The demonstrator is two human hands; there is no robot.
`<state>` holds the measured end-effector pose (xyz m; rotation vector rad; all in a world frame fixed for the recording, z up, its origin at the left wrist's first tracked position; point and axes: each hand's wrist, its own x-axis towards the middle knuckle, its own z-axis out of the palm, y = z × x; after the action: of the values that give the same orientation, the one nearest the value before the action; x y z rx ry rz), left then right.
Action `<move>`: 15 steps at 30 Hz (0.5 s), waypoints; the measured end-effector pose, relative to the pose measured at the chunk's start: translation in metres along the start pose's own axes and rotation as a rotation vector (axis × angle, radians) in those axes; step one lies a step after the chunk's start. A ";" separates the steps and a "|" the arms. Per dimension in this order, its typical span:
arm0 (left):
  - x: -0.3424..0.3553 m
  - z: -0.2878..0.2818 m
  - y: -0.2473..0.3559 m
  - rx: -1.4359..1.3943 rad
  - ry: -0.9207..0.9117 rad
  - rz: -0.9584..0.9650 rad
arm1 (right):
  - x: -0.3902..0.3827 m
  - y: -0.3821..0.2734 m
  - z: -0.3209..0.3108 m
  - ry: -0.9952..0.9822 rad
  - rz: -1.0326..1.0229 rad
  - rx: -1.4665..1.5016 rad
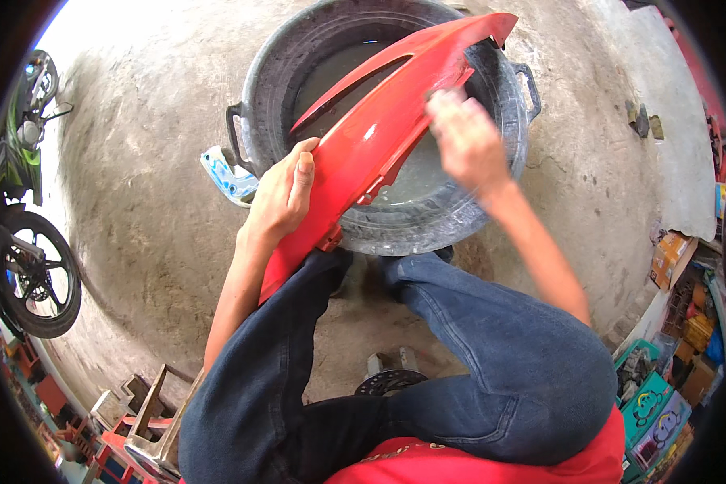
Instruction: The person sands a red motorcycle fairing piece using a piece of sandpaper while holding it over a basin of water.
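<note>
A long glossy red motorcycle body panel [363, 141] slants across a round black tub [258, 89] with cloudy water [415, 173] in its bottom. The panel's lower end rests by my left knee, and its far tip reaches past the tub's far right side. My left hand [282, 189] grips the panel's left edge, thumb on top. My right hand [468, 141], smeared by motion, presses its bunched fingertips to the panel's right side near the far end. Something small and dark shows at those fingertips; its kind cannot be made out.
A white and blue piece [227, 176] lies beside the tub's left handle. A motorcycle [32, 266] stands at the left on the concrete floor [137, 161]. Wooden and red frames [145, 415] are at lower left, boxes [653, 411] and clutter at lower right. My knees flank the tub's near side.
</note>
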<state>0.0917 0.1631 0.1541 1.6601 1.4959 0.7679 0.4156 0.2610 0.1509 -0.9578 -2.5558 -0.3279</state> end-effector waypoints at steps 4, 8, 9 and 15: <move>0.001 0.003 -0.005 0.014 0.022 0.030 | -0.011 -0.068 -0.022 -0.030 -0.154 0.286; 0.001 0.003 -0.005 0.013 0.015 0.029 | 0.001 -0.002 -0.001 0.014 -0.016 0.021; 0.002 0.003 -0.001 0.010 0.024 0.043 | -0.002 0.029 0.011 0.006 0.136 0.030; 0.002 0.003 -0.002 -0.017 0.011 0.036 | 0.002 -0.026 0.009 0.055 0.032 0.122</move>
<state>0.0935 0.1648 0.1504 1.6771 1.4667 0.8084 0.3942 0.2458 0.1418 -0.9308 -2.4766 -0.1848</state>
